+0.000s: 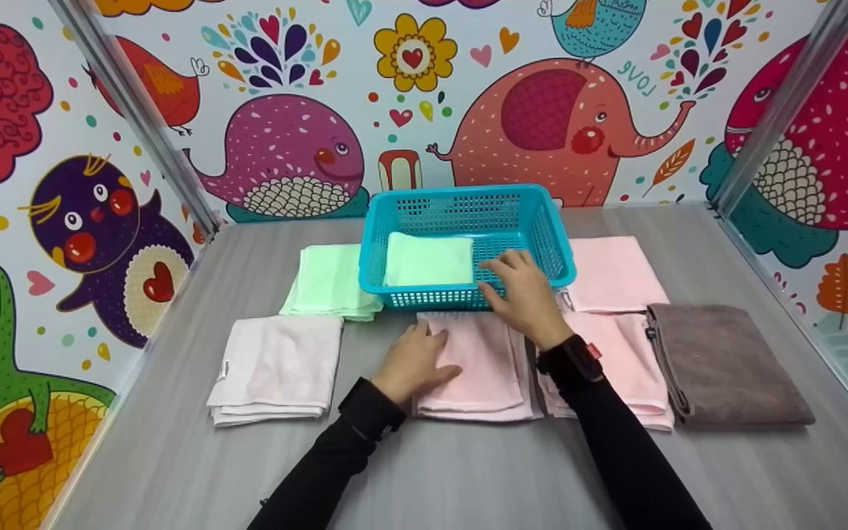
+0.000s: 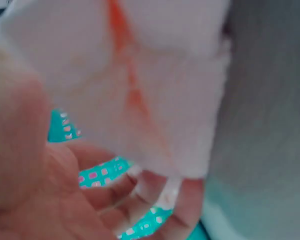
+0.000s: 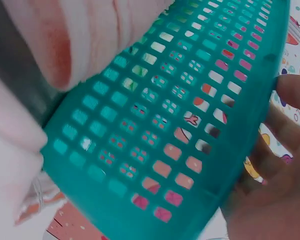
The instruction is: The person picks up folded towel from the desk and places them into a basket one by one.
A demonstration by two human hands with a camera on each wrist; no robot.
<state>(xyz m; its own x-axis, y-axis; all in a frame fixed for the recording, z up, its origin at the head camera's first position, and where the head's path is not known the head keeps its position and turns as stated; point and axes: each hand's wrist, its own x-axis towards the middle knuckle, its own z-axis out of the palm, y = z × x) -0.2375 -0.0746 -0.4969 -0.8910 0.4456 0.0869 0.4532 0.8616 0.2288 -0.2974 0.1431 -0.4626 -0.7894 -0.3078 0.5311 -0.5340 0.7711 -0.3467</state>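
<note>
A folded pink towel (image 1: 479, 368) lies in front of a turquoise plastic basket (image 1: 468, 193). My left hand (image 1: 411, 362) is at that towel's left side, thumb spread over it. In the left wrist view, the fingers (image 2: 186, 205) show at the edge of a blurred pale towel (image 2: 180, 100). Over the basket's front rim reaches my right hand (image 1: 523, 294), fingers loosely bent and holding nothing. The right wrist view shows its fingers by the rim of the basket (image 3: 240, 145). Inside the basket, on the left, sits a folded mint-green towel (image 1: 430, 259).
A mint-green stack (image 1: 328, 280) and a whitish towel stack (image 1: 280, 368) lie to the left. On the right are two pink towels, one behind (image 1: 615, 276) and one in front (image 1: 608, 368), beside a brown towel (image 1: 726, 364). Cartoon-printed walls (image 1: 409, 147) border the grey table (image 1: 468, 471).
</note>
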